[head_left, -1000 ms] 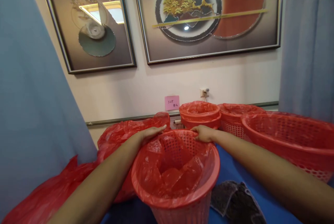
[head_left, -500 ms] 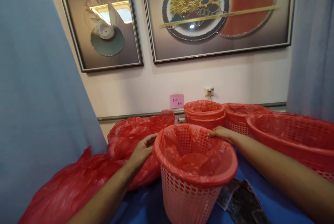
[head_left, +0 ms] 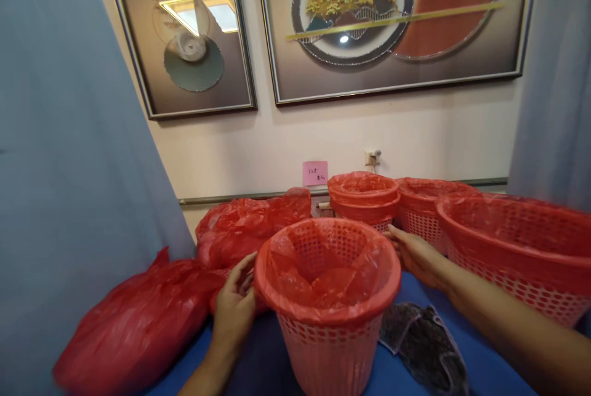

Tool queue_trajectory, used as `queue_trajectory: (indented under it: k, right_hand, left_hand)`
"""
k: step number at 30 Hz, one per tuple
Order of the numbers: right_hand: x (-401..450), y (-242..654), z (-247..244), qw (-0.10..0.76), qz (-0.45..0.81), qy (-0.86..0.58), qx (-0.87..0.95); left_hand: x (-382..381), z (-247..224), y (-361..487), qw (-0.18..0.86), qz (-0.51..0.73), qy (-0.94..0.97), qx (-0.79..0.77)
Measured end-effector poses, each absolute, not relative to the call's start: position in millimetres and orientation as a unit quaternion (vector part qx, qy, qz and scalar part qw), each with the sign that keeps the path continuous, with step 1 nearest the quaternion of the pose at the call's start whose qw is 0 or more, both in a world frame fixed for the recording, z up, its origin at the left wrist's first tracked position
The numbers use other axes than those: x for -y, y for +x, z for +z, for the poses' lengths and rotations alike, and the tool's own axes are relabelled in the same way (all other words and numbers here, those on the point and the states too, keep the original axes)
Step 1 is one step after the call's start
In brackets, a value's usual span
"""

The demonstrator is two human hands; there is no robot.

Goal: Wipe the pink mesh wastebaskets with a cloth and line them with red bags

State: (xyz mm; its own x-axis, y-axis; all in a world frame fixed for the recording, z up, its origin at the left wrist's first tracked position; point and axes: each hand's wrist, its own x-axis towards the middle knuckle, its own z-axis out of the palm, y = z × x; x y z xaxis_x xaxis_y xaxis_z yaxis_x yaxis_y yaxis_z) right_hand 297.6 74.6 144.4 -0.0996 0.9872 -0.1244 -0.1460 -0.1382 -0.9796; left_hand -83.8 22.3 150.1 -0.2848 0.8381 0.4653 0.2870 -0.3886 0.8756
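A pink perforated basket [head_left: 330, 353] stands upright on a blue surface, with a thin red plastic bag [head_left: 335, 285] lining its inside and folded over the rim. At the basket's left side is my left hand [head_left: 237, 297], its fingers curved and apart against the rim. Beside the right rim, my right hand [head_left: 410, 254] has its fingers stretched toward the back of the basket, with the palm off it. Neither hand is closed around the rim. A dark mesh cloth item [head_left: 427, 343] lies just right of the basket.
Full red bags [head_left: 138, 328] lie on the left. Behind stand stacked lined baskets [head_left: 364, 199], another lined basket [head_left: 422, 217] and a wide basket [head_left: 517, 248] at the right. A pink note [head_left: 315, 173] and framed pictures [head_left: 392, 85] are on the wall.
The basket has shifted slightly left in view. My right hand has moved from the rim's inner edge to outside it. My left hand has slid lower along the left side.
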Motion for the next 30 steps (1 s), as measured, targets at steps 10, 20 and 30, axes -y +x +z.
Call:
queue_trajectory:
  k: [10, 20, 30]
  right_hand:
    - [5.3, 278.1, 101.4, 0.498, 0.695, -0.369, 0.364]
    - [15.7, 268.9, 78.1, 0.561, 0.668, -0.367, 0.325]
    - [18.1, 266.0, 65.7, 0.647, 0.454, -0.464, 0.4]
  left_hand:
    - [-6.9, 118.3, -89.0, 0.067, 0.684, 0.529, -0.497]
    - [9.2, 76.1, -98.5, 0.002, 0.57, 0.64, -0.514]
    - [33.8, 84.7, -94.2, -0.048, 0.629, 0.61, -0.48]
